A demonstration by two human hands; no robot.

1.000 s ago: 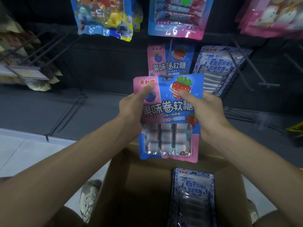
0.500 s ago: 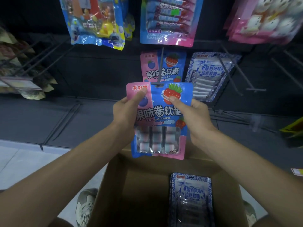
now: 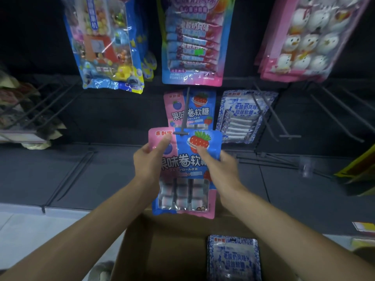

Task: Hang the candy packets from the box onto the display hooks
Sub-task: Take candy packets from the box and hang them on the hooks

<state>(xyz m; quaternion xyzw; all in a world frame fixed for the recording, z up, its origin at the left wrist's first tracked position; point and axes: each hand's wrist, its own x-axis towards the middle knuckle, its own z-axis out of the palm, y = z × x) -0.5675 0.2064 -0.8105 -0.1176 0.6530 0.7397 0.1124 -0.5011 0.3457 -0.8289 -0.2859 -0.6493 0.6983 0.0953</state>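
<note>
The packet [image 3: 182,165] has risen since a second ago: its top edge, then just under the hook's [image 3: 185,110] end, now meets the small crossbar there. Whether the bar has entered the hang hole cannot be told.

The packet is upright, above the far edge of the box [image 3: 138,250] and in front of a matching hung packet [image 3: 199,112]. It is pink down its left strip and lower right corner and blue elsewhere. It shows a strawberry at upper right and a blueberry half under a thumb. White characters across the middle read 果味卷软糖, the last partly covered. Red characters sit at the top left. A clear window below shows pink, blue and white rolls in two rows.

The left hand [image 3: 149,161] has its grip clamped on the packet's left edge, thumb on the front. The right hand [image 3: 221,169] is clamped on the right edge, thumb under the strawberry.

On the next hook to the right hang blue-and-white packets [image 3: 241,116] marked 老酸奶风味拉丝软糖. One of the same kind [image 3: 233,258] lies in the box. On the upper row hang a toy bag [image 3: 107,47], a bag of candy strips [image 3: 192,41] with "RUANTA" legible, and pink snowman packs [image 3: 304,41]. Bare hooks [image 3: 67,175] stick out at lower left.
</note>
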